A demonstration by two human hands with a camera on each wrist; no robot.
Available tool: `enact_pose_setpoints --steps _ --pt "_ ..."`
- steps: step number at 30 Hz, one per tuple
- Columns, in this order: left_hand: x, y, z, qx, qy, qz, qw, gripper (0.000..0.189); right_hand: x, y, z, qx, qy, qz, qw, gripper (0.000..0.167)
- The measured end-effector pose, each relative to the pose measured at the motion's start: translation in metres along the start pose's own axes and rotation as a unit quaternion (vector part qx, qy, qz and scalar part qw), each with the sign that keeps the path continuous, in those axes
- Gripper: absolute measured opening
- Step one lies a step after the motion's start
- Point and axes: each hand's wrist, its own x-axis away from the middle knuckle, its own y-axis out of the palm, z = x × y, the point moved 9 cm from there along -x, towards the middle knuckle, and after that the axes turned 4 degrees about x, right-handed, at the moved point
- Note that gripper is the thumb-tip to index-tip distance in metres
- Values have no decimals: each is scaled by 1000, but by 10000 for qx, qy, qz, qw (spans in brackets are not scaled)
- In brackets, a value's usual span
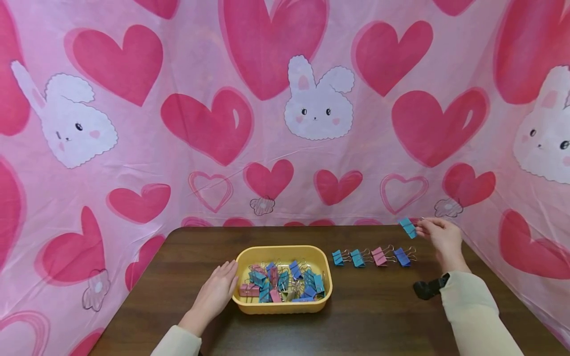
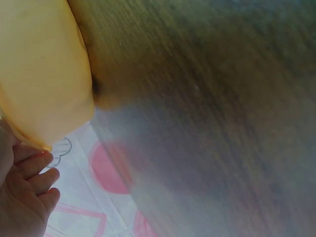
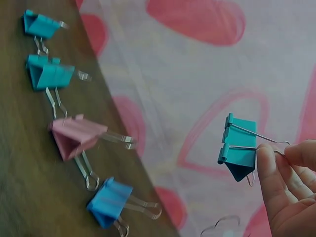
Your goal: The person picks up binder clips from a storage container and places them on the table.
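My right hand (image 1: pixel 444 239) pinches a teal binder clip (image 3: pixel 240 148) by one of its wire handles, held up above the table at the far right. Below and to the left of it, several binder clips form a row: two teal clips (image 1: pixel 357 258), a pink clip (image 1: pixel 379 256) and a blue clip (image 1: pixel 403 256). My left hand (image 1: pixel 215 289) rests with extended fingers against the left side of a yellow tub (image 1: pixel 285 308). Inside the tub lies a jumbled pile of pink, teal and blue binder clips (image 1: pixel 283 281).
The brown wooden table (image 1: pixel 369 321) meets a pink cloth backdrop (image 1: pixel 267 148) printed with hearts and rabbits, which stands behind and on both sides. A black strap mount (image 1: pixel 429 288) sits on my right wrist.
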Motion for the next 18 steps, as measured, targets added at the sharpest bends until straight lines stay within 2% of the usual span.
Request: enact_pose_setpoints --steps 5,8,9,13,16,18 --pt "0 1 -1 4 -54 -44 10000 45 23 -8 -10 172 189 221 9994 22" --pt "1 1 -1 36 -99 -80 9999 46 19 -22 10 158 261 448 9985 16" --pt "1 1 -1 49 -117 -94 9999 46 25 -23 7 141 405 541 9976 14" --pt "1 1 -1 65 -158 -121 9998 46 67 -10 -25 253 1110 747 9907 3" --pt "1 2 -1 58 -159 -135 9998 46 91 -1 -44 134 1342 812 9875 8" --pt "1 1 -1 51 -148 -128 9998 46 99 1 -47 7 1439 898 9855 8"
